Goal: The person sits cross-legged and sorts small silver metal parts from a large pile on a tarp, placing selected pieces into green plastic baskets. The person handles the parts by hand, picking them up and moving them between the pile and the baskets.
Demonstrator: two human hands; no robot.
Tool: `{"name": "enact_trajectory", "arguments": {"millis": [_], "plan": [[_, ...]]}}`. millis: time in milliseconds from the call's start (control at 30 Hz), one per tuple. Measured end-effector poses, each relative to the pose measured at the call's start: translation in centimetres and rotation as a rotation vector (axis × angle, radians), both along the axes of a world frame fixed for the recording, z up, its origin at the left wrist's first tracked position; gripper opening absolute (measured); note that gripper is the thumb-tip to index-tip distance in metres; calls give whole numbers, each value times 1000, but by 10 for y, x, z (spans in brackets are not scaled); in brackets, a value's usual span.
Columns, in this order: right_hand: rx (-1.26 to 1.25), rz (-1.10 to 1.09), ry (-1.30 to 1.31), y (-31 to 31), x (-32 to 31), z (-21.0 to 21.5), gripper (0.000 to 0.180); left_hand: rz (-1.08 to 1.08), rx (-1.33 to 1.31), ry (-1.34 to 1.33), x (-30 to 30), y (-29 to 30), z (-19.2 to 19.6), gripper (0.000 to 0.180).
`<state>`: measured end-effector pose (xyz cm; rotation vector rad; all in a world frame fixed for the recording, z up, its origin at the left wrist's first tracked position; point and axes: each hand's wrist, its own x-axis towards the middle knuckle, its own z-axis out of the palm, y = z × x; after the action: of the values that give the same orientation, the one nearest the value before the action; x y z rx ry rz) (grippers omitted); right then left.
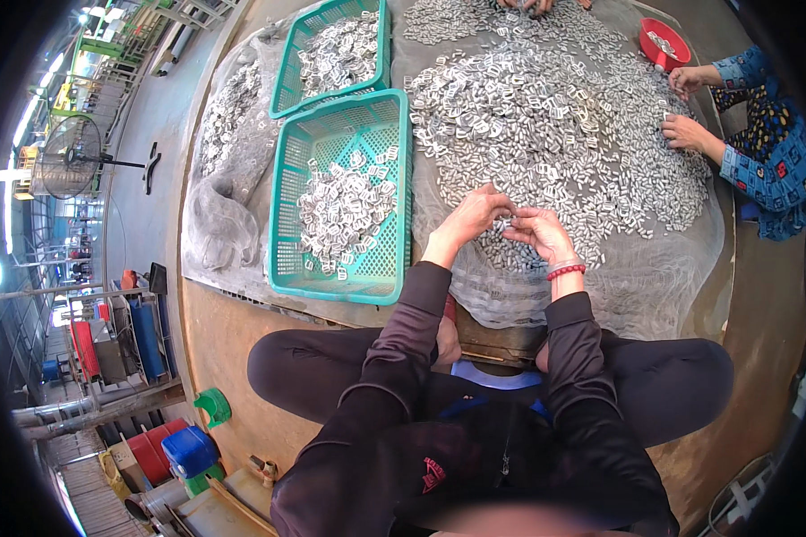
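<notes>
My left hand (471, 218) and my right hand (546, 234) meet above the near edge of a wide heap of small grey metal pieces (519, 134). Fingers of both hands are pinched together, fingertips almost touching. Whatever sits between them is too small and covered to make out. Many pieces in the heap look like flat buckle-shaped frames, others like short pellets. Left of my hands stands a green plastic basket (274, 215) with a pile of loose buckle-shaped metal pieces (345, 210) in it.
A second green basket (387, 45) of similar pieces stands behind the first. Mesh netting (219, 228) lies under the heaps. At the right, a co-worker's hands (687, 132) touch the heap near a red bowl (664, 43); another person's hands (533, 5) show at the far edge.
</notes>
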<state>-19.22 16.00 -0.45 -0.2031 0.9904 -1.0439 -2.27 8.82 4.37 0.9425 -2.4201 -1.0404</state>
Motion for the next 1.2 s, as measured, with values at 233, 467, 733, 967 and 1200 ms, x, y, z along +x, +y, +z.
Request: {"name": "enact_trajectory", "arguments": {"millis": [233, 467, 733, 967, 1200], "plan": [[41, 20, -150, 7, -4, -12, 20, -199, 210, -49, -1, -14, -4, 18], [-111, -284, -41, 5, -76, -19, 24, -259, 997, 137, 18, -32, 4, 21], [-56, -501, 227, -25, -130, -53, 26, 695, 1073, 949, 34, -94, -78, 11], [-127, 9, 1642, -64, -107, -97, 63, 789, -351, 65, 33, -168, -141, 57], [-230, -52, 1547, -64, -24, -76, 60, 1029, -338, -75, 4, -125, -160, 53]]}}
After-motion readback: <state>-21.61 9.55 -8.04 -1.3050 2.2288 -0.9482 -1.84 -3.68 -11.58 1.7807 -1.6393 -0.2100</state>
